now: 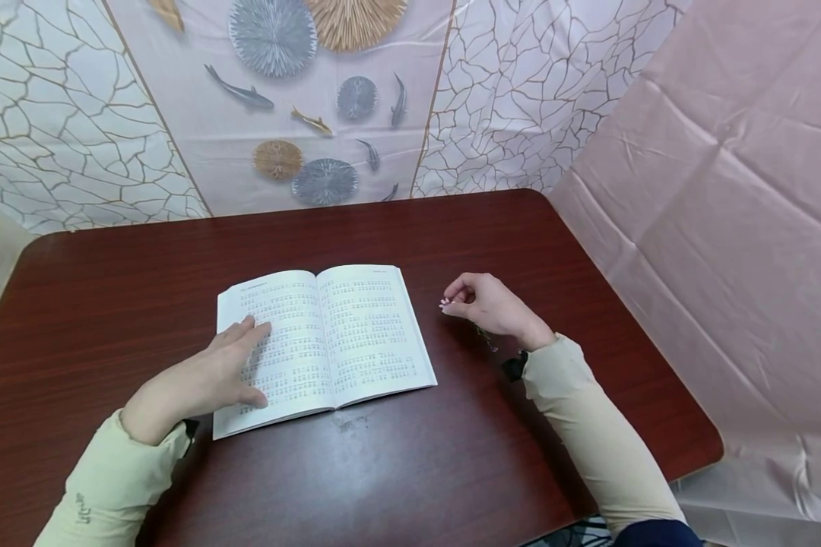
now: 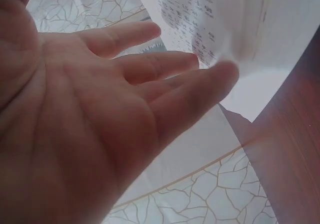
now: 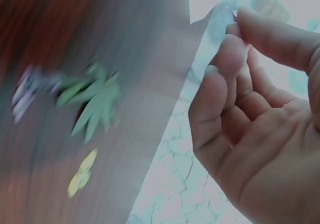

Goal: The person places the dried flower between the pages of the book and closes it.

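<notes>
An open book (image 1: pixel 372 334) with printed pages lies on the dark red table. Over its left page is my left hand (image 1: pixel 212 380), fingers spread and fairly straight; whether they touch the paper I cannot tell. To the right of the book, my right hand (image 1: pixel 496 308) pinches a small pink flower (image 1: pixel 445 302) between thumb and fingertips. In the right wrist view only a sliver of it shows at the fingertips. Beneath that hand, the same view shows a blurred purple flower (image 3: pixel 25 93), green leaves (image 3: pixel 97 103) and a yellow piece (image 3: pixel 81 174) on the table.
The table (image 1: pixel 109 289) has rounded corners and reaches back to a patterned cloth (image 1: pixel 520 99). A pale pink cloth (image 1: pixel 746 228) hangs along the right side. Below the table's front edge, a dark patterned patch (image 1: pixel 575 535) shows.
</notes>
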The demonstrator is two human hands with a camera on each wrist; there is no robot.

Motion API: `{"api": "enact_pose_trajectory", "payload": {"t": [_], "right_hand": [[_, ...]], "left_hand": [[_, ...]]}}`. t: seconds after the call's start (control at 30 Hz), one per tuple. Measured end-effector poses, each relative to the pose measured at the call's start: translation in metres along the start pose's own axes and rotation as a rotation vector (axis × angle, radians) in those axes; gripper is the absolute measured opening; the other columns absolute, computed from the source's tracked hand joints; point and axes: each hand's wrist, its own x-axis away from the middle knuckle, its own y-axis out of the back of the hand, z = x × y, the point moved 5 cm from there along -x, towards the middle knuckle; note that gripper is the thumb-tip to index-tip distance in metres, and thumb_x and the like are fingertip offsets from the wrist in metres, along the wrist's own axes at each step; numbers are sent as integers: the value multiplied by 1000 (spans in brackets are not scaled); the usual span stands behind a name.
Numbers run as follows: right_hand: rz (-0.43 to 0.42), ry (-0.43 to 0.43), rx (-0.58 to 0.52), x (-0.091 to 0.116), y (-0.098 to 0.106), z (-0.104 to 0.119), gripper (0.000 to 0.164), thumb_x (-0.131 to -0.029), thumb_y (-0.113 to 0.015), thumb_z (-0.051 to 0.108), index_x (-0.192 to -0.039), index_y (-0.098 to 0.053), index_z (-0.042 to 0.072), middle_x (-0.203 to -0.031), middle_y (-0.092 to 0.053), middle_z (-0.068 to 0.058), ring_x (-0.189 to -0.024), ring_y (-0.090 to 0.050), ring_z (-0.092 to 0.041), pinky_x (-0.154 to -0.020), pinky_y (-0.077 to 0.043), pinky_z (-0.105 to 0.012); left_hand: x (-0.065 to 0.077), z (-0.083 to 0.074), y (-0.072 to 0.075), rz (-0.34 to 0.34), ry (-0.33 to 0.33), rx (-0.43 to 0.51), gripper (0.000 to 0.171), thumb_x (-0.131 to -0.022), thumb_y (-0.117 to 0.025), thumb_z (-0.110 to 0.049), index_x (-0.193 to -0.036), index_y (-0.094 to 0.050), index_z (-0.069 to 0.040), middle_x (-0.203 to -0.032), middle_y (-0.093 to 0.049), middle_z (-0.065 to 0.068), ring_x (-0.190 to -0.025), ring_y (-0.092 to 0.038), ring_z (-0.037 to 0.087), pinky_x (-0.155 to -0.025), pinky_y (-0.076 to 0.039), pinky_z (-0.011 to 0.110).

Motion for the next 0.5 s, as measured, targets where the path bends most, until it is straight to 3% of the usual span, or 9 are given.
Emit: {"api": "enact_pose_trajectory", "payload": {"t": [0.2, 0.5], "right_hand": [[65, 23, -43, -8, -16, 19, 7, -91, -69, 21, -94, -71, 15, -82, -65, -4, -71, -55, -19, -60, -44, -30], [127, 110, -60, -20, -40, 53, 4, -91, -68, 15, -93, -71, 13, -84, -65, 0, -73, -54, -18, -64, -42, -27]], "left_hand": [[-3, 3, 2, -12, 18, -70, 102, -67, -89, -24, -146, -33, 7, -150, -26, 34, -138, -21, 52, -108, -23, 64], [-6, 9, 1, -12, 72, -101, 106, -62, -92, -25, -145, -34, 7, -148, -27, 37, -135, -27, 54, -103, -26, 69]]}}
